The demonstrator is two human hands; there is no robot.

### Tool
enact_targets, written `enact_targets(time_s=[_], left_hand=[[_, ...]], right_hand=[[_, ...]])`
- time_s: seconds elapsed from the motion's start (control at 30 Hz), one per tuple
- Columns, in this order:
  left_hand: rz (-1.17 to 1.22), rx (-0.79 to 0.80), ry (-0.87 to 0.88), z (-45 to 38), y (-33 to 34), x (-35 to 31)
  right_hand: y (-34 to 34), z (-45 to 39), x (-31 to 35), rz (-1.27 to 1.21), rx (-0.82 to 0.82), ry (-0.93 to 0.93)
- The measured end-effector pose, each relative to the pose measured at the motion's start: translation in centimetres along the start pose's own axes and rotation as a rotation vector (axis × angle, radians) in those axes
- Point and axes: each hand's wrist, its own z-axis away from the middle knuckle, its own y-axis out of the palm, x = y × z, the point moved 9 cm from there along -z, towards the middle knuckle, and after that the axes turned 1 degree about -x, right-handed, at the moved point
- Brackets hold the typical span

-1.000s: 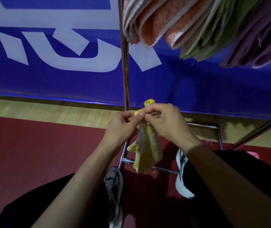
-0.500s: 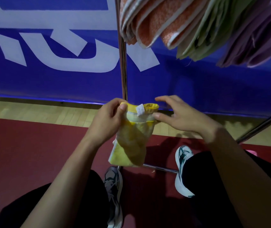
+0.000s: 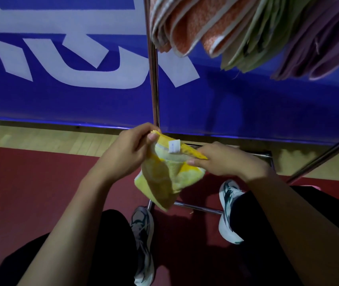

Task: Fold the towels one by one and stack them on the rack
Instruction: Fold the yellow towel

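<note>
Head view shows the yellow towel (image 3: pixel 164 178) held in mid-air above the rack base (image 3: pixel 197 207). Left hand (image 3: pixel 127 153) pinches its upper left corner; right hand (image 3: pixel 224 159) grips the right edge, fingertips hidden behind cloth. Hanging towels (image 3: pixel 236 27) on the rack are cut off at top.

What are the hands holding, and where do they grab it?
Both hands hold one yellow towel by its top edge: the left hand pinches the left corner, the right hand grips the right end. The rest hangs down.
</note>
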Motion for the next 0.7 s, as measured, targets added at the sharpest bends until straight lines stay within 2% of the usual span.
enact_targets(time_s=[0.07, 0.23, 0.3, 0.4, 0.5, 0.63, 0.67, 0.7], left_hand=[[-0.071, -0.035, -0.032, 0.0, -0.6, 0.8], [-0.114, -0.006, -0.092, 0.0, -0.9, 2.3], [-0.071, -0.014, -0.113, 0.0, -1.2, 2.8], [0.015, -0.045, -0.108, -0.2, -1.6, 2.5], [0.209, -0.075, -0.094, -0.2, -1.9, 1.2], [0.747, 0.000, -0.167, 0.0, -0.3, -1.9], [0.890, 0.009, -0.184, 0.0, 0.1, -2.8], [0.994, 0.000, -0.209, 0.0, 0.4, -3.3]], right_hand=[[-0.1, 0.2, 0.2, 0.005, 0.017, -0.008], [-1.8, 0.8, -1.3, -0.084, -0.077, -0.027], [-3.5, 1.5, -1.8, -0.206, -0.173, -0.056], [-6.0, 3.5, -1.2, -0.490, -0.229, -0.106], [-6.4, 4.2, -1.5, -0.747, -0.203, -0.102], [-6.3, 4.8, -0.2, -1.632, -0.150, -0.080], [-5.9, 5.1, -0.7, -1.715, -0.216, 0.020], [-4.4, 5.4, -2.2, -1.692, -0.312, 0.168]])
